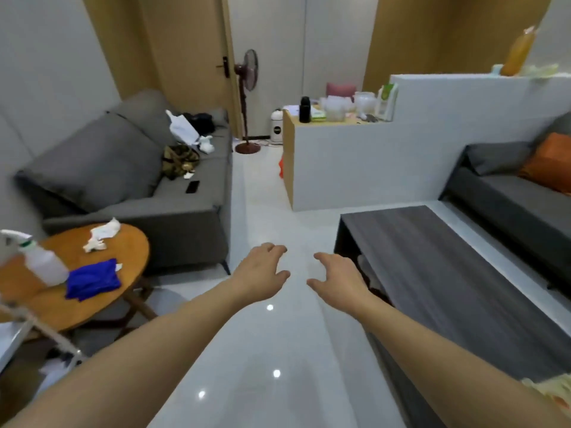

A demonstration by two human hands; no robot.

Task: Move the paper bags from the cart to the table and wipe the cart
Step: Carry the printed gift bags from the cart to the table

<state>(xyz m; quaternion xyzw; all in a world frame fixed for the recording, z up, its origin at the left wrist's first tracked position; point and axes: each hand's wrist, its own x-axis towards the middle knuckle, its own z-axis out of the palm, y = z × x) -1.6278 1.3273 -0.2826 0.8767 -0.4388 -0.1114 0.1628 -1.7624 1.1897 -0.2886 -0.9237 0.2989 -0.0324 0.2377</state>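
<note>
Both arms reach out over the glossy pale floor. The left hand and the right hand hang side by side, apart, fingers loosely curled downward and holding nothing; the fingertips are turned away and partly hidden.

Just right of the right hand runs the dark wood-grain table, its near left edge beside the right forearm and its far end cut off by the frame. At the lower right corner a pale yellowish thing is cropped and blurred, so I cannot tell whether it is a paper bag. A white metal frame at the lower left edge, possibly the cart, is mostly out of view.

Left of the hands stands a round wooden side table with a spray bottle, a blue cloth and a crumpled white tissue. Behind it is a grey sofa with a dark phone on its seat.

A bare strip of floor leads between sofa and white partition to a standing fan. No writing is legible.
</note>
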